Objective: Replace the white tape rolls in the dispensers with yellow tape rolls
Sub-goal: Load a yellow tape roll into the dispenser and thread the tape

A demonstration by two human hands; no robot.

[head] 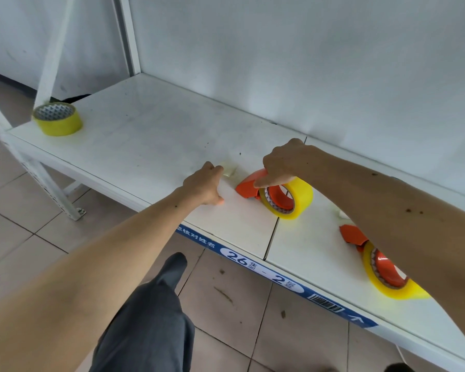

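Note:
An orange dispenser (249, 187) with a yellow tape roll (298, 200) on it lies at the middle of the white shelf (151, 138). My right hand (285, 165) grips the top of this dispenser, thumb against its orange body. My left hand (206, 183) rests just left of it, fingertips on a pale strip of tape (230, 169) stuck to the shelf. A second orange dispenser (353, 234) carrying a yellow roll (387, 275) lies at the right, partly behind my right forearm. A loose yellow roll (57, 118) sits at the shelf's far left corner.
The shelf's front edge carries a blue label strip (266, 269). A white wall panel (306, 63) backs the shelf, and a slanted white post (57, 47) rises at the left. Below are floor tiles (239, 304) and my dark trouser leg (151, 318).

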